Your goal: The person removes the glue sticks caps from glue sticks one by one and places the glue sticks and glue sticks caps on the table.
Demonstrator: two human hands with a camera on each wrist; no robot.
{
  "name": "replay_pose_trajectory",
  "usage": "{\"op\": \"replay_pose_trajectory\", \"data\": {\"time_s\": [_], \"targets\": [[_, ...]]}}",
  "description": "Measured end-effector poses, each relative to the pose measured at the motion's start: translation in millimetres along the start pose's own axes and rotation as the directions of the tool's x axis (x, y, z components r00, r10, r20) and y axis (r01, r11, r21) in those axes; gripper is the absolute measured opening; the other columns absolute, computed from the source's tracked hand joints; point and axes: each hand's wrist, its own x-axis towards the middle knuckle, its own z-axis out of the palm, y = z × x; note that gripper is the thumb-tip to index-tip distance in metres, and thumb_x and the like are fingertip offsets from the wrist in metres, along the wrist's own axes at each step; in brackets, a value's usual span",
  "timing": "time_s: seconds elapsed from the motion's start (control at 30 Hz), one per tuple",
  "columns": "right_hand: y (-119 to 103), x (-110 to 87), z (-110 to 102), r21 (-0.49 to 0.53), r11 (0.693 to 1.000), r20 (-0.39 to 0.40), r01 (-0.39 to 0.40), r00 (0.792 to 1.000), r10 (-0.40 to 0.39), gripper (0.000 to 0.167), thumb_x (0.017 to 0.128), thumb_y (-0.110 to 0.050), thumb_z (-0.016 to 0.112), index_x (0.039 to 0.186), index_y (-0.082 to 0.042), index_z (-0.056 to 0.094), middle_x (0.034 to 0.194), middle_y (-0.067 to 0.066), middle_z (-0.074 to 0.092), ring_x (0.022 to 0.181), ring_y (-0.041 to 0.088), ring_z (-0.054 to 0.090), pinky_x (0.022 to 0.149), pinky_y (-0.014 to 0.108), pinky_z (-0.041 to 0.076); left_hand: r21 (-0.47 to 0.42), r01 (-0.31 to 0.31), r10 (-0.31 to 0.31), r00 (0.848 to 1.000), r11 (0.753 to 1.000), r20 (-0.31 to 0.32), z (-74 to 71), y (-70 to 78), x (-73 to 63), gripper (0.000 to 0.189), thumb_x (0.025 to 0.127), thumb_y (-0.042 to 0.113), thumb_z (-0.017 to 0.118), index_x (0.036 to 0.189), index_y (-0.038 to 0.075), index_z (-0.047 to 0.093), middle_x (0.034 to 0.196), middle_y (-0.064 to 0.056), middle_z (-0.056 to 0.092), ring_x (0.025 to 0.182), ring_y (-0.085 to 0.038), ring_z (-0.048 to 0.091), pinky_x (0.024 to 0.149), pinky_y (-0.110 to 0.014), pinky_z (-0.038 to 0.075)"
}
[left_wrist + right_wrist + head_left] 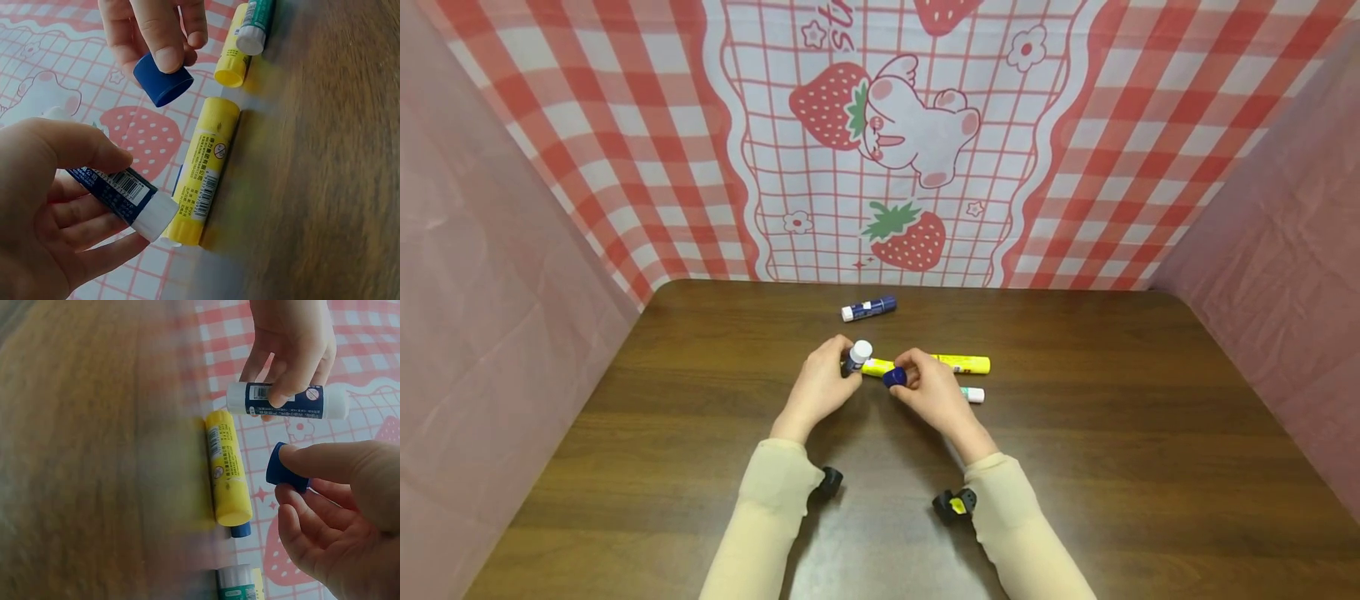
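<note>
In the head view my left hand (820, 379) grips a dark blue glue stick (305, 410) with its cap off. Its body has a barcode label and white ends, and the white top end (861, 351) points up and away from me. My right hand (934, 392) pinches the blue cap (286, 467) between thumb and fingers. The cap (162, 81) is apart from the glue stick, its open rim showing in the left wrist view. Just beyond the two hands a yellow glue stick (205, 169) lies on the table, partly covered by my right hand in the head view.
A second blue glue stick (869, 309) with a white end lies farther back on the brown table (1075, 467). Right of my right hand lie another yellow glue stick (968, 364) and a green-and-white one (974, 395), both partly hidden. A red-checked cloth (647, 150) hangs behind the table.
</note>
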Motion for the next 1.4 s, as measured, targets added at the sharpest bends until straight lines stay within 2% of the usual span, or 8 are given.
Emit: {"op": "replay_pose_trajectory", "data": {"time_s": [0.3, 0.5, 0.73, 1.07, 1.4], "targets": [[2, -0.2, 4, -0.079, 0.994, -0.022, 0.074, 0.997, -0.076, 0.030, 0.074, -0.014, 0.074, 0.101, -0.008, 0.061, 0.089, 0.003, 0.062, 0.072, 0.013, 0.054, 0.066, 0.028, 0.047, 0.019, -0.005, 0.005, 1.000, 1.000, -0.024, 1.5, -2.7, 0.3, 0.029, 0.073, 0.013, 0.070, 0.098, 0.005, 0.057, 0.092, -0.007, 0.057, 0.081, -0.021, 0.054, 0.074, -0.036, 0.045], [1, 1.7, 4, -0.093, 0.994, -0.013, 0.060, 0.998, -0.061, 0.030, 0.076, -0.015, 0.072, 0.104, -0.011, 0.062, 0.089, 0.002, 0.059, 0.072, 0.013, 0.052, 0.066, 0.028, 0.045, 0.016, 0.019, -0.018, 0.999, 1.000, -0.046, 0.5, -4.2, 1.1, 0.029, 0.072, 0.011, 0.070, 0.096, 0.004, 0.056, 0.088, -0.008, 0.057, 0.078, -0.022, 0.055, 0.072, -0.036, 0.046], [1, 6.5, 11, -0.098, 0.991, 0.002, 0.089, 0.996, -0.090, 0.031, 0.075, -0.013, 0.072, 0.104, -0.010, 0.063, 0.089, 0.005, 0.058, 0.070, 0.012, 0.053, 0.064, 0.027, 0.045, 0.029, 0.032, -0.031, 0.998, 0.999, -0.051, -0.1, -5.7, 1.4, 0.026, 0.072, 0.012, 0.068, 0.092, 0.004, 0.054, 0.084, -0.008, 0.055, 0.073, -0.023, 0.053, 0.067, -0.037, 0.045], [-3, 10.2, 19, -0.105, 0.992, 0.032, 0.075, 0.997, -0.072, 0.030, 0.075, -0.010, 0.071, 0.104, -0.010, 0.062, 0.088, 0.005, 0.057, 0.069, 0.012, 0.053, 0.064, 0.027, 0.045, 0.027, 0.035, -0.033, 0.998, 0.999, -0.054, -1.1, -6.6, 1.1, 0.025, 0.070, 0.011, 0.066, 0.091, 0.004, 0.055, 0.086, -0.008, 0.057, 0.078, -0.025, 0.055, 0.072, -0.038, 0.046], [-4, 11.7, 23, -0.150, 0.986, 0.053, 0.069, 0.997, -0.061, 0.029, 0.074, -0.010, 0.072, 0.102, -0.012, 0.063, 0.085, 0.003, 0.057, 0.070, 0.012, 0.053, 0.063, 0.026, 0.044, 0.022, 0.085, -0.084, 0.996, 0.996, -0.034, -0.3, -9.1, 0.8, 0.026, 0.071, 0.013, 0.067, 0.093, 0.004, 0.056, 0.089, -0.009, 0.059, 0.081, -0.025, 0.057, 0.074, -0.038, 0.047]]}}
